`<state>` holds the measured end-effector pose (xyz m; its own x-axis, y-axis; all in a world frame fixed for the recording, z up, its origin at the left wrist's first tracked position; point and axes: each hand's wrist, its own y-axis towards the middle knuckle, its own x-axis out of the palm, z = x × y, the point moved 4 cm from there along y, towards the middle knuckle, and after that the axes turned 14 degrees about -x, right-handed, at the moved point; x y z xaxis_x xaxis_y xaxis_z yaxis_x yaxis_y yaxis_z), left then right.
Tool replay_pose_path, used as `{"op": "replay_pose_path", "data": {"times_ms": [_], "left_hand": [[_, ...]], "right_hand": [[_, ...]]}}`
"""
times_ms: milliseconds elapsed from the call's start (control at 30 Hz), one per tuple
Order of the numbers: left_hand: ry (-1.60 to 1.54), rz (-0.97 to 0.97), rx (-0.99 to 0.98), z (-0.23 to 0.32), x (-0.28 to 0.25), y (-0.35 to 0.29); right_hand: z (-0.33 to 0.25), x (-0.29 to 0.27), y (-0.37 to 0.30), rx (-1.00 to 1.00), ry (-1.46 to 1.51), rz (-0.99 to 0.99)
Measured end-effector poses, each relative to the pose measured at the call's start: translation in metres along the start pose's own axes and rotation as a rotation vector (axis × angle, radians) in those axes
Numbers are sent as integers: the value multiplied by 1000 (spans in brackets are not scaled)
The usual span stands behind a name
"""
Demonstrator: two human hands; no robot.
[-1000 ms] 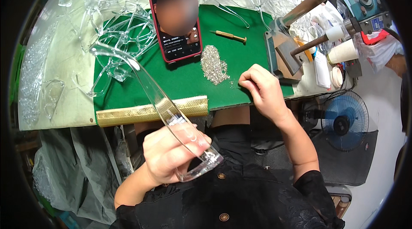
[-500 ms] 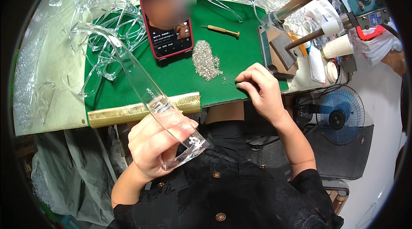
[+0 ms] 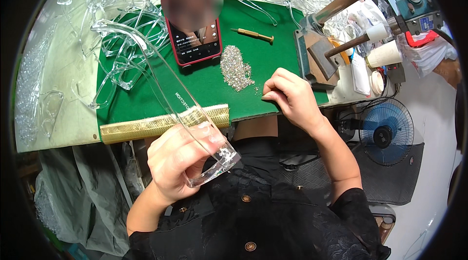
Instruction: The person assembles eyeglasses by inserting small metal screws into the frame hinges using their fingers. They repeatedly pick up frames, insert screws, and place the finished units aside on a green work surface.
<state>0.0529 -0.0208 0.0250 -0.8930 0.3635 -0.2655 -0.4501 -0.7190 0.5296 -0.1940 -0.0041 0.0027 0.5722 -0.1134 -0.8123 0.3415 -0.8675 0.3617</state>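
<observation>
My left hand (image 3: 175, 160) grips a clear plastic pair of glasses (image 3: 181, 98) near the front edge of the table. One long temple slants up and away to the left over the green mat (image 3: 275, 57). My right hand (image 3: 295, 99) rests at the mat's front edge, thumb and forefinger pressed together. Whatever may be between those fingertips is too small to make out. Just left of them lies a heap of tiny silvery metal pieces, apparently screws (image 3: 236, 70), with a few loose ones scattered toward my fingers.
Beyond the heap lies a brass screwdriver (image 3: 256, 35). A red-cased phone (image 3: 197, 54) stands left of it. Several clear glasses frames (image 3: 129, 67) pile up at left and back. A gold mesh strip (image 3: 141, 129) lines the front edge. At right stands a bench press (image 3: 319, 57).
My right hand has slid slightly left along the mat, closer to the heap, fingers still pinched. My left hand still holds the glasses, which have shifted a little.
</observation>
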Motion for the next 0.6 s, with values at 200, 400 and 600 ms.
{"op": "replay_pose_path", "data": {"times_ms": [200, 400, 600], "left_hand": [[-19, 11, 24, 3, -2, 3], [12, 13, 49, 3, 2, 4], [-56, -62, 75, 5, 12, 13]], "right_hand": [[-3, -1, -5, -16, -121, -33], [-5, 3, -16, -33, -199, 29], [6, -15, -21, 73, 131, 144]]}}
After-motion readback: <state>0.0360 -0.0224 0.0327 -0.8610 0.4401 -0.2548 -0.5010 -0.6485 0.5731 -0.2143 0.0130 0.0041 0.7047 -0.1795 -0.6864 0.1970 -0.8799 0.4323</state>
